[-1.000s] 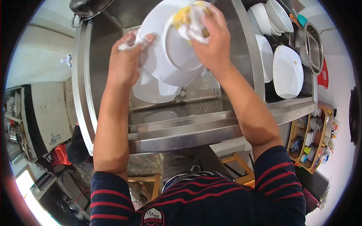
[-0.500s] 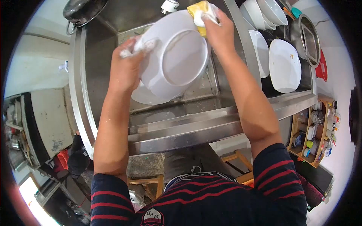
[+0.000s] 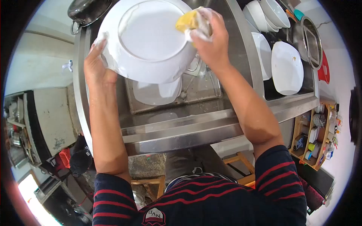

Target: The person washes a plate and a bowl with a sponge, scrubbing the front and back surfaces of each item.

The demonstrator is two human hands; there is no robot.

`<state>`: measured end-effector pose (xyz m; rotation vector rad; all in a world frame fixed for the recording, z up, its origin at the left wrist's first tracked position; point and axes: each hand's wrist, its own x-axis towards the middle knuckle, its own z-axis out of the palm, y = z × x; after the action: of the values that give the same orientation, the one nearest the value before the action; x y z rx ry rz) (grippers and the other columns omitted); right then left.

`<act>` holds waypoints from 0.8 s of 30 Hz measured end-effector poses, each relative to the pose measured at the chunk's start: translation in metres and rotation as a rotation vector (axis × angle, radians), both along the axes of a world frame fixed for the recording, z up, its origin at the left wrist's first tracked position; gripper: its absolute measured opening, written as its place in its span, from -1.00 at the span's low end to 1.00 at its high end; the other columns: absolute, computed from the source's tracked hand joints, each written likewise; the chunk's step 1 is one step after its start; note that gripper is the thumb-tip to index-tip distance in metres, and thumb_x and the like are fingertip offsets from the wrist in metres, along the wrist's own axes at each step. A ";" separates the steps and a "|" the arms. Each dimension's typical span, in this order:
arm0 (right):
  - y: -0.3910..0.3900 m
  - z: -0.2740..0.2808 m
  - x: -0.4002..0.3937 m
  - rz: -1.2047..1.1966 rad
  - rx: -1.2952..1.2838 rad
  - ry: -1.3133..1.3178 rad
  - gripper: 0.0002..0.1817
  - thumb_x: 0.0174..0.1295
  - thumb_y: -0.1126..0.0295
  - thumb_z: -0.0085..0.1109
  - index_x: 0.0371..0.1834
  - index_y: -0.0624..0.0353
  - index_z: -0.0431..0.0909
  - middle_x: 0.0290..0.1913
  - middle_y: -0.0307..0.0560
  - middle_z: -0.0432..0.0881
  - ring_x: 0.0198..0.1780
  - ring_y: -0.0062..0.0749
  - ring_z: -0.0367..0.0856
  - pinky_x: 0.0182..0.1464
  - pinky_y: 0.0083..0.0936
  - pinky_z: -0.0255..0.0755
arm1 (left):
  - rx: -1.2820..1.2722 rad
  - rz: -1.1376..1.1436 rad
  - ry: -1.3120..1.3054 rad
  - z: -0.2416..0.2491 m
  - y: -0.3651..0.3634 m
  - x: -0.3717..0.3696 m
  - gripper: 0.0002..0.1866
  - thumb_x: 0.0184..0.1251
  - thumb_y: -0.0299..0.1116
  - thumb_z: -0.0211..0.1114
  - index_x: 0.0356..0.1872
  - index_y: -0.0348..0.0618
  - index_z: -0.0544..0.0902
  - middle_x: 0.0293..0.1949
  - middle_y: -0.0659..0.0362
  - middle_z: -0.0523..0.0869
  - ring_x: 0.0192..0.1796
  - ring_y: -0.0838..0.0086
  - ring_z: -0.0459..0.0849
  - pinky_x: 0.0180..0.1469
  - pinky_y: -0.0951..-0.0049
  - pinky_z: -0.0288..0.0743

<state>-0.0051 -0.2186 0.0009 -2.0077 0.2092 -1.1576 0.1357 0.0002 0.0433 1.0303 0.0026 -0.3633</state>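
Note:
A large white oval plate (image 3: 151,34) is held up over the sink with its underside and foot ring facing me. My left hand (image 3: 98,66) grips its left rim, with suds on the fingers. My right hand (image 3: 213,39) is closed round a yellow sponge (image 3: 187,21) covered in white foam, which touches the plate's right edge. Below, another white dish (image 3: 156,94) lies in the metal sink basin (image 3: 200,103), partly hidden by the plate. Some cutlery (image 3: 214,81) rests in the basin beside it.
On the right drainboard stand white bowls (image 3: 273,14), a white rectangular dish (image 3: 287,67) with food bits, and a steel basin (image 3: 311,41). A dark pot (image 3: 88,12) sits at the upper left. The sink's metal front edge (image 3: 181,137) runs before me.
The plate has swung up and left, its underside now facing me more fully. My left hand moved left with it. The sponge has shifted slightly left and down, and more of the basin shows.

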 end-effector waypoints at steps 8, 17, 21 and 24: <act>0.072 0.025 -0.011 0.318 -0.449 -0.012 -0.48 -0.26 0.33 0.43 -0.09 0.07 0.58 0.12 0.02 0.49 0.09 -0.02 0.51 0.15 -0.13 0.32 | -0.016 0.120 0.093 -0.001 -0.005 -0.001 -0.64 0.35 -0.45 0.06 0.11 -0.44 0.47 0.06 -0.06 0.61 0.14 0.15 0.59 0.22 0.13 0.45; 0.013 0.005 0.001 -0.056 0.047 -0.112 -0.50 -0.08 0.50 0.29 0.05 0.20 0.54 0.10 0.06 0.52 0.14 -0.09 0.50 0.21 -0.34 0.35 | 0.061 -0.041 -0.019 -0.007 -0.007 -0.010 -0.57 0.33 -0.48 0.10 0.23 -0.30 0.41 0.11 0.05 0.56 0.17 0.29 0.55 0.23 0.23 0.45; -0.014 -0.002 0.005 -0.024 0.528 -0.128 -0.48 -0.01 0.55 0.22 0.13 0.27 0.50 0.08 0.00 0.56 0.13 -0.31 0.52 0.19 -0.44 0.39 | 0.134 -0.340 -0.203 0.009 0.000 -0.023 -0.52 0.27 -0.44 0.16 0.23 -0.32 0.39 0.10 0.04 0.57 0.13 0.28 0.58 0.20 0.22 0.48; -0.030 0.002 0.002 0.048 0.492 -0.070 -0.49 -0.01 0.53 0.24 0.12 0.28 0.51 0.07 0.00 0.59 0.10 -0.35 0.55 0.17 -0.45 0.40 | 0.110 -0.465 -0.125 0.009 0.003 -0.029 -0.50 0.20 -0.41 0.25 0.17 -0.35 0.43 0.03 0.03 0.61 0.07 0.28 0.62 0.15 0.26 0.50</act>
<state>-0.0027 -0.2487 0.0034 -1.5294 0.3694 -1.0257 0.1066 0.0034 0.0519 1.1586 -0.3377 -0.7260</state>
